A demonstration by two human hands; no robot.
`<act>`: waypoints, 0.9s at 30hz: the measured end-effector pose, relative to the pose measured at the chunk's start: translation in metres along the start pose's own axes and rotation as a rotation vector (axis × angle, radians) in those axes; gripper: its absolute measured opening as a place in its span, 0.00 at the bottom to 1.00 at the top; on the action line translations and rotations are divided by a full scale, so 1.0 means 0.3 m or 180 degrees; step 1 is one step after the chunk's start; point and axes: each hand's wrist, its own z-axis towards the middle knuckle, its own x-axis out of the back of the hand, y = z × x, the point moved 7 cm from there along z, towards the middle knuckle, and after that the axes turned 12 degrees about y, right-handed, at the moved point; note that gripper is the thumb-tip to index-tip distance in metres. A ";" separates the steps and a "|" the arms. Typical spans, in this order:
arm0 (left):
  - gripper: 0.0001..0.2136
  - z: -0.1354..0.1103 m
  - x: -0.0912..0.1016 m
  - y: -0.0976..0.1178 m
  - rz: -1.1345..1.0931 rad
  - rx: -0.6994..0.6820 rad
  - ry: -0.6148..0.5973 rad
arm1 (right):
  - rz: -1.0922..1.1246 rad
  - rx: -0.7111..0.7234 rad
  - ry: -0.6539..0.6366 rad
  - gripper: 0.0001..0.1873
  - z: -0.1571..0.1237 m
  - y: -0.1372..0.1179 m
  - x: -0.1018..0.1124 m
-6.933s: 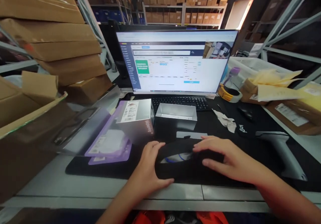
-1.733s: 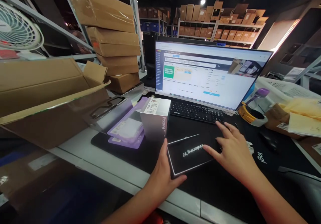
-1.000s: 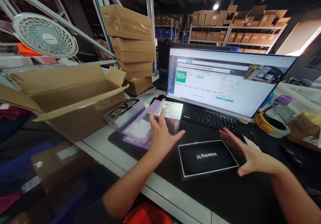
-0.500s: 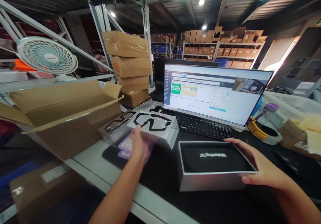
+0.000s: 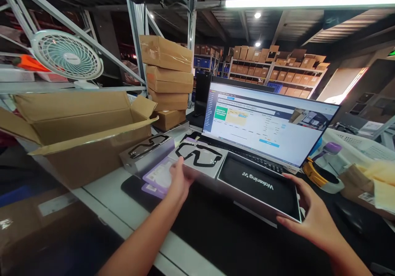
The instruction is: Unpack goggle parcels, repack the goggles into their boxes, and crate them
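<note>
My right hand point(image 5: 308, 214) grips the right end of a silver box point(image 5: 286, 214) without a lid, its black insert point(image 5: 259, 179) printed "Wakening". The box is tilted, its left end against a silver goggles box point(image 5: 200, 157) whose top carries a black goggles outline. I cannot tell whether that piece is a full box or only a lid. My left hand point(image 5: 180, 181) closes on its front left corner, thumb on top, other fingers partly hidden. Purple-edged cards or packets point(image 5: 157, 179) lie beside the left hand. Another goggles-printed silver box point(image 5: 146, 154) stands further left.
An open carton point(image 5: 95, 148) stands at the left, below a fan point(image 5: 68, 55). Stacked cartons point(image 5: 168, 82) rise behind. A monitor point(image 5: 265, 123) and keyboard point(image 5: 256, 160) stand at the back. A tape dispenser point(image 5: 321, 177) and mouse point(image 5: 350, 218) are on the right.
The lidless box has moved left and turned, and now meets the goggles box. My left hand has shifted slightly right along with that box. The camera view has shifted a little.
</note>
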 end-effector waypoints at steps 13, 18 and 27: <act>0.19 -0.030 0.022 -0.079 0.0450 -0.0326 -0.0056 | -0.0128 -0.0008 -0.0548 0.47 0.017 0.018 -0.005; 0.16 -0.148 0.008 -0.206 0.0759 0.0187 -0.0549 | 0.0012 -0.0046 -0.0437 0.58 0.003 0.003 -0.061; 0.28 -0.289 0.040 -0.318 0.1031 0.0411 -0.1343 | 0.0446 -0.0222 -0.0116 0.62 -0.087 -0.044 -0.240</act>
